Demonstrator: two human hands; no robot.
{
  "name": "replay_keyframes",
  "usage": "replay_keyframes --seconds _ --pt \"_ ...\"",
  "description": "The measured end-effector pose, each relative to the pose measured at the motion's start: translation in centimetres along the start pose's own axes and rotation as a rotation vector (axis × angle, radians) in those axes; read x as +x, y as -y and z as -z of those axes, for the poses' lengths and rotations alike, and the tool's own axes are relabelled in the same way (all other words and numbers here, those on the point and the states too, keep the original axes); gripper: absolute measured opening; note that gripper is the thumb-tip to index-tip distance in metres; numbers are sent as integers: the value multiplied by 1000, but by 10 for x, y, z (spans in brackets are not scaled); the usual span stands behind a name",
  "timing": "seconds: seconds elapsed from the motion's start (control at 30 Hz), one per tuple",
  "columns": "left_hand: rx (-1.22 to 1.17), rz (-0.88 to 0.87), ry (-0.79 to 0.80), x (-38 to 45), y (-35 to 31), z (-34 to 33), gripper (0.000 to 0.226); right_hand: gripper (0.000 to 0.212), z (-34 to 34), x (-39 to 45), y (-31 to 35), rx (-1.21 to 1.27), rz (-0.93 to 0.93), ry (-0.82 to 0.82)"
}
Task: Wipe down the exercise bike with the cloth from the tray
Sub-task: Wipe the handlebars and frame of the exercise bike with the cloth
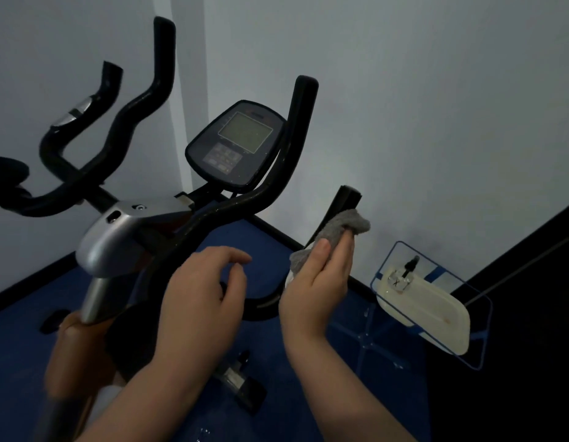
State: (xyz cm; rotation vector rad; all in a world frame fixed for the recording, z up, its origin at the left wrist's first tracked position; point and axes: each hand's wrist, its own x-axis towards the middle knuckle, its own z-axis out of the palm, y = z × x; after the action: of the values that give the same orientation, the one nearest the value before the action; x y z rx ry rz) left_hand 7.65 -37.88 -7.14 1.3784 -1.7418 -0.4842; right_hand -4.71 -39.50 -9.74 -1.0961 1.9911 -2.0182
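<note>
While the left hand hovered open and empty, the right hand's fingers pinched the soft, light cloth, bunched against the handlebar end.

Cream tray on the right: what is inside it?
The cream tray holds only a small clear bottle with a black top at its far end. No cloth: the right hand holds the grey cloth.
</note>
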Motion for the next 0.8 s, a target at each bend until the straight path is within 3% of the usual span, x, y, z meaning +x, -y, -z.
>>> replay_keyframes --seconds 0.2,0.37,0.5,0.57,0.67,0.8 --pt "118 -120 -152 -18 25 21 24 47 23 -28 -10 -352 489 356" --pt "301 -94 -227 -32 47 34 26 41 35 -41 5 -584 722 697" --pt "265 -6 -273 -35 52 35 27 50 44 -8 24 -817 855 1146" --pt "231 4 -300 -36 53 34 26 50 40 5 28 -862 897 1284" --pt "192 -10 -346 -35 55 32 24 36 23 1 33 -853 908 1247" --pt "188 -24 -352 -33 59 30 23 35 -19 -2 36 -824 661 1296"
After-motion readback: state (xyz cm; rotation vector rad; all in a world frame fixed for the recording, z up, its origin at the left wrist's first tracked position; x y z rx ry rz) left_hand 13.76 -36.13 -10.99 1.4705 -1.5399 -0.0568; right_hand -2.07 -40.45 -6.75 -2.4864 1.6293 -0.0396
